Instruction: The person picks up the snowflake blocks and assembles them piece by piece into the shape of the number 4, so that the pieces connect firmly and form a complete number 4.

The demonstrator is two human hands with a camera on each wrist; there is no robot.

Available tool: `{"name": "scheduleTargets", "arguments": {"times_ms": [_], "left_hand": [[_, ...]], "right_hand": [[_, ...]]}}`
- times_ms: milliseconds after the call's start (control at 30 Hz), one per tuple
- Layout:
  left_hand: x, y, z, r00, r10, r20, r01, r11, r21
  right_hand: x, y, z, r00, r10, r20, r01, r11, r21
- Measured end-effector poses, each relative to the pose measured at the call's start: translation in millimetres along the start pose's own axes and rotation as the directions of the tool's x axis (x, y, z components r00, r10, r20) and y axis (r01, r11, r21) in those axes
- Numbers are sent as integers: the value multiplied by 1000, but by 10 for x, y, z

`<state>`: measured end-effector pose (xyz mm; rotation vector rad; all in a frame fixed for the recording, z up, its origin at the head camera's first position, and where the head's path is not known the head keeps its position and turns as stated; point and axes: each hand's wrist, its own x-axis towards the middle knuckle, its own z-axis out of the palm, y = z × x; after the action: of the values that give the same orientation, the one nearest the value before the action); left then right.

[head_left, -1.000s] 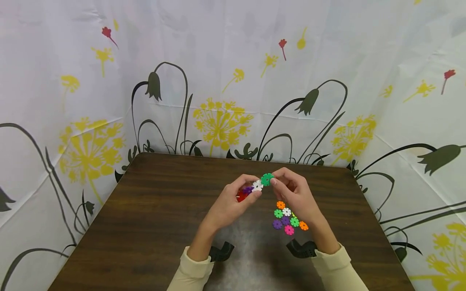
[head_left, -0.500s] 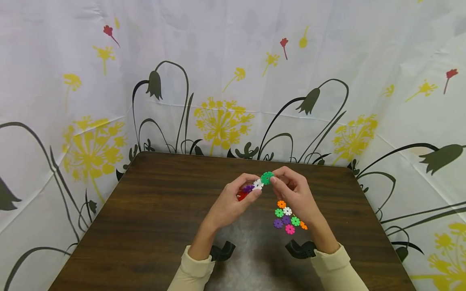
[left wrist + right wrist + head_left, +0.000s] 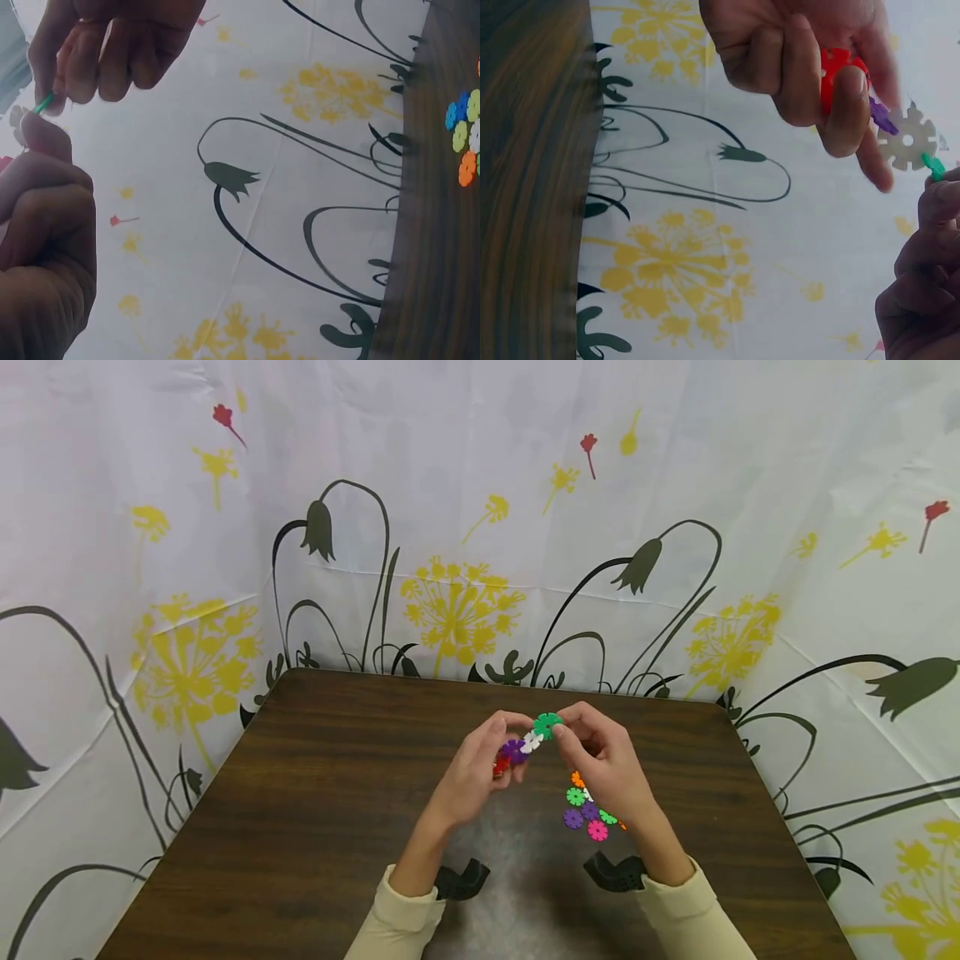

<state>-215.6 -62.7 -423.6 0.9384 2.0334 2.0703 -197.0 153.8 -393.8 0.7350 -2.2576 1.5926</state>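
Flower-shaped interlocking discs form a short chain held between my two hands. In the head view its green disc is on top, followed by a white disc, a purple disc and a red disc. My right hand pinches the green one between thumb and fingers. At the red end my left hand holds the chain. The right wrist view shows the red disc among the left fingers, with the white disc seen face-on. From the left wrist, the green disc appears edge-on.
Several loose discs, among them a pink disc and a purple disc, lie on the dark wooden table below my right hand, which partly covers them. A flower-patterned cloth hangs behind the table's far edge.
My left thumb has lifted away from the white disc, so more of the purple and red discs shows. The green disc has shifted slightly left, and my right hand still pinches it.
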Motion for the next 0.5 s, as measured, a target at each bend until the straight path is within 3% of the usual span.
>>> {"name": "scheduleTargets", "arguments": {"times_ms": [167,500], "left_hand": [[-21,41,3,996,-72,-52,72,997,1],[-33,85,-8,988,-133,-73,135,991,26]], "right_hand": [[-2,-31,89,999,20,-36,-21,999,-27],[-32,-83,189,993,73,-89,-80,993,-85]]}}
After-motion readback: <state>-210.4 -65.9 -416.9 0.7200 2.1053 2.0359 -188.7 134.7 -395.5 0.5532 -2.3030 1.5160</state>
